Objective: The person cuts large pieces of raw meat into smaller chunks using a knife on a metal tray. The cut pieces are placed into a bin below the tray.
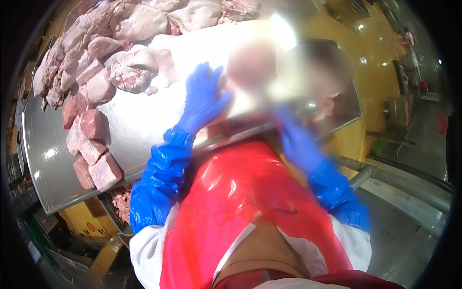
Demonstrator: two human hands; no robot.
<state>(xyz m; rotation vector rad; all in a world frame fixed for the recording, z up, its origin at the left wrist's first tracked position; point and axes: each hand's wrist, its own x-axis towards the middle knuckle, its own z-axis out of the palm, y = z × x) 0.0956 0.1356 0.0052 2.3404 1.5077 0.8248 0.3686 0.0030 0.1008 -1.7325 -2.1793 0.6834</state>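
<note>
My left hand (204,98), in a blue glove, lies palm down with its thumb apart from the fingers. It is open, pressed flat at the edge of a pale pink piece of meat (224,108) on the bright white work surface (144,115). To the right, near the table's front edge, my right hand (301,144) is gloved in blue too. Its fingers are smeared, and a small dark red patch shows beside them; whether it grips anything cannot be made out. A blurred round reddish shape (255,62) lies beyond both hands.
Large skin-on meat pieces (139,21) are heaped along the far left. Trimmed meat blocks (98,164) sit near the left edge of the metal table (43,149). At right, a metal tray (353,103) holds meat scraps. Ground-looking meat (122,202) shows below the table's front edge.
</note>
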